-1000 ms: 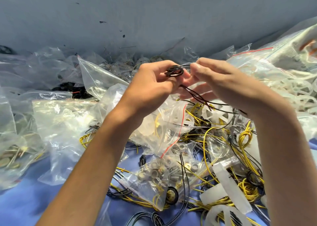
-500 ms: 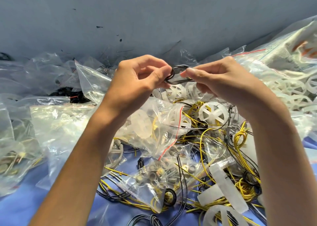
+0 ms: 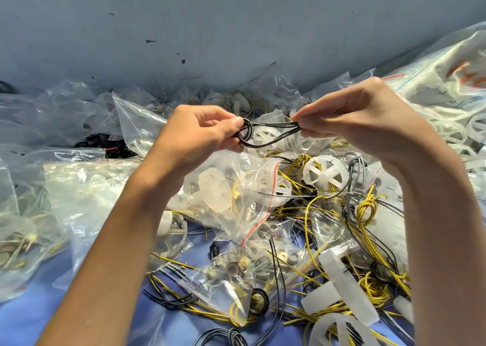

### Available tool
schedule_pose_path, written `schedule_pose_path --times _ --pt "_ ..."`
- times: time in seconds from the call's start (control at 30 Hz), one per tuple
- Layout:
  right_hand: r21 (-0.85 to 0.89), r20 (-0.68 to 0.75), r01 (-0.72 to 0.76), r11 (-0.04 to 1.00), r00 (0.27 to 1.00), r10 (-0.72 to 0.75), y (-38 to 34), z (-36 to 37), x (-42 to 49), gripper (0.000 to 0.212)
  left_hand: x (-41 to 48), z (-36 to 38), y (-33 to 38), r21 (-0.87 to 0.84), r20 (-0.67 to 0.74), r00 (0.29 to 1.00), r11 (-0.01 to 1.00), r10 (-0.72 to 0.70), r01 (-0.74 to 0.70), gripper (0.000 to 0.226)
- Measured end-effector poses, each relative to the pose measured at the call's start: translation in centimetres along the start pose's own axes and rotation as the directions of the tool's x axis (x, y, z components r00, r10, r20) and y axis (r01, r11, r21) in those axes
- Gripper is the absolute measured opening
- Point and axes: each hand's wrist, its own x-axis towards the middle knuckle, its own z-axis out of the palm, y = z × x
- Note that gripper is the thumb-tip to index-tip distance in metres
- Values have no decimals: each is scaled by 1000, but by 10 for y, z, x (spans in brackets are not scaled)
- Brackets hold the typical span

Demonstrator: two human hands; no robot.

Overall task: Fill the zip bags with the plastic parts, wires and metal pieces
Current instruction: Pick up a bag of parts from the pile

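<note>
We hold a bundle of black wire (image 3: 268, 134) up in the air with both hands, above the messy pile. Our left hand (image 3: 205, 135) pinches one end, where the wire bends into a loop, between thumb and fingers (image 3: 231, 125). Our right hand (image 3: 352, 119) pinches the other end, its fingers pressed together on it. Under our hands lies a clear zip bag (image 3: 231, 196) with a red strip and white plastic parts inside. Just beside it sits a white plastic wheel (image 3: 326, 173) among yellow wires (image 3: 368, 209). Nearer to us a small bag of metal pieces (image 3: 231, 272) lies on the blue bench (image 3: 31, 316)
</note>
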Motion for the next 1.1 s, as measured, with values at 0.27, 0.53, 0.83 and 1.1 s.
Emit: schedule_pose_path --times 0.27,0.53,0.83,1.1 --pt "-204 29 -235 950 969 246 13 -9 -1 14 3 1 -21 736 3 1000 676 8 -8 40" --pt "-416 125 -259 872 933 336 17 0 2 10 2 7 -31 840 68 991 542 -118 7 12" --pt "-485 25 -314 816 928 372 22 -13 1 10 -17 41 -29 930 194 972 340 -132 -139 65" --pt "-434 145 -257 863 926 348 16 -4 1 9 -6 21 -25 872 -14 997 489 70 -22 14"
